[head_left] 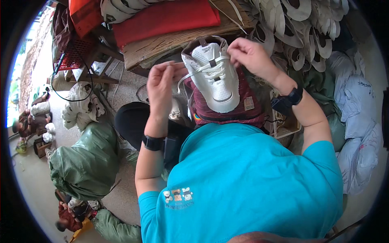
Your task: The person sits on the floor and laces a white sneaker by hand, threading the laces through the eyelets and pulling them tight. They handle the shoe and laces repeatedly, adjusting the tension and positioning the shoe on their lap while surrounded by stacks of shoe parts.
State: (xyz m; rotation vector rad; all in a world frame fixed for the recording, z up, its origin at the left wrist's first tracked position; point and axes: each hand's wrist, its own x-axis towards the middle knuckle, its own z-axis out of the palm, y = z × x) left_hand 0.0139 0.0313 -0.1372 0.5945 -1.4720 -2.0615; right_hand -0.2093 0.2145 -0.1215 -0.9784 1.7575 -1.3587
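Note:
A white sneaker upper (221, 87) without a visible sole lies on a maroon striped bag (202, 109) in front of me, its dark-lined collar pointing away. White shoelace (214, 75) crosses its tongue, and a loose loop hangs off the left side. My right hand (252, 56) is closed at the upper's right edge, pinching the lace by the top eyelets. Just left of the upper, my left hand (163, 81) is closed with thumb and fingertips together; what lies between them is too small to make out.
Beyond the upper stands a wooden bench (162, 46) with red cloth (166, 26) on it. Many grey-white cut pieces (300, 32) hang at the far right, above white sacks (356, 109). A green sack (87, 158) sits on the left floor. Other people (69, 216) are at the left.

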